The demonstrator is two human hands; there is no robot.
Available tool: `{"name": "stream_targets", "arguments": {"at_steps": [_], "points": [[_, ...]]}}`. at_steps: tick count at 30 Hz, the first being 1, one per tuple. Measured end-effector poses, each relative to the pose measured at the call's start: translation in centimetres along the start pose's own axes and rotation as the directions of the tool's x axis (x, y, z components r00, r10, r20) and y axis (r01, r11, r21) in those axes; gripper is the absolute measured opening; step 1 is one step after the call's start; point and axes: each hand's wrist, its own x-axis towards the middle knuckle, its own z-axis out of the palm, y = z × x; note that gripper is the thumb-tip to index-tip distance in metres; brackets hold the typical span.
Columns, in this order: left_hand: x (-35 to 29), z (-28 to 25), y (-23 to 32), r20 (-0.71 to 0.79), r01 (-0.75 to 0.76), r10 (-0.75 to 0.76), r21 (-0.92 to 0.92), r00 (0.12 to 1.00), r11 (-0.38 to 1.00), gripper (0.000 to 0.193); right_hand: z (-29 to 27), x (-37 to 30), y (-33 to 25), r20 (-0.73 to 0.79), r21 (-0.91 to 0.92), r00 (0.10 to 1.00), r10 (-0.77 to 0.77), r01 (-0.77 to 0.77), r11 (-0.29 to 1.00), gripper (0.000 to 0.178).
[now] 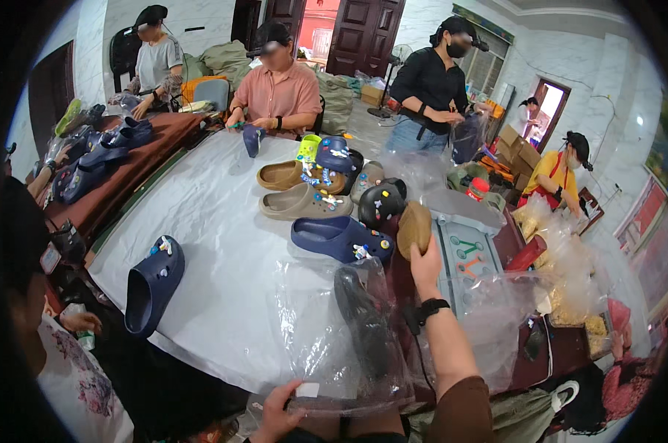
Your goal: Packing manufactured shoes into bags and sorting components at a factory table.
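My left hand point(278, 412) pinches the near edge of a clear plastic bag point(304, 325) at the table's front. Inside the bag lies a black clog point(362, 321). Farther forward, my right hand point(425, 269) grips a brown clog point(413, 229), its toe pointing away from me. Close to that clog are a black clog with charms point(382, 204) and a navy clog with charms point(330, 235). Behind them sit a taupe clog point(297, 201) and a tan clog point(281, 176). A single navy clog point(153, 288) lies apart on the left.
White sheeting point(216, 221) covers the table. To the right is a grey machine point(463, 255), with a red-lidded jar point(478, 189) behind it. More navy clogs point(105, 159) fill a brown table at left. Several people work around; one in pink point(278, 92) handles a navy clog.
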Motion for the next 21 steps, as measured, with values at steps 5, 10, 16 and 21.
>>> {"name": "stream_targets", "arguments": {"at_steps": [5, 10, 16, 21], "points": [[0.5, 0.5, 0.0, -0.024, -0.062, 0.062, 0.028, 0.998, 0.998, 0.066, -5.8, -2.0, -1.2, -0.077, 0.513, 0.994, 0.079, -0.028, 0.858, 0.05], [-0.1, 0.2, 0.1, -0.036, -0.167, 0.167, 0.001, 0.985, 0.986, 0.068, -15.0, -6.4, -6.7, 0.081, 0.821, 0.985, 0.152, -0.152, 0.55, 0.039], [-0.2, -5.4, 6.1, -0.016, 0.064, -0.068, -0.174, 0.998, 0.983, 0.099, -21.8, -12.8, -11.9, 0.337, 0.892, 0.938, 0.084, -0.347, 0.291, 0.044], [1.2, -7.3, 16.0, -0.281, -0.345, 0.577, 0.577, 0.767, 0.74, 0.105, -25.0, -17.0, -14.4, 0.549, 0.824, 0.836, -0.001, -0.541, 0.169, 0.051]]}}
